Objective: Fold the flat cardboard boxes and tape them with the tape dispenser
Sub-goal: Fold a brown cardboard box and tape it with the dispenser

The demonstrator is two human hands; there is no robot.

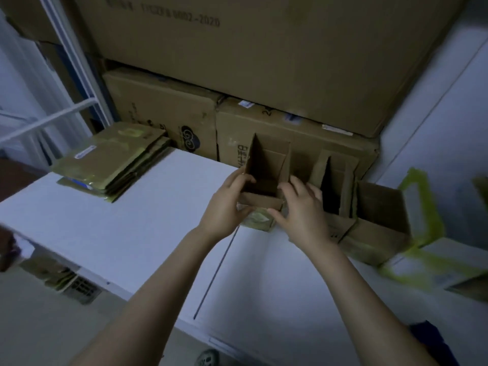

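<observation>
Bracing a small open box (265, 178) at the white table's (132, 228) far edge, the left hand (227, 204) clasps its left wall while the right hand (301, 210) pinches the near flap, probably to square it; no tape dispenser shows.

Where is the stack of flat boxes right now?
In the head view, the flat boxes lie stacked at the far left corner of the white table, left of both hands and beside the large cartons at the back.
</observation>
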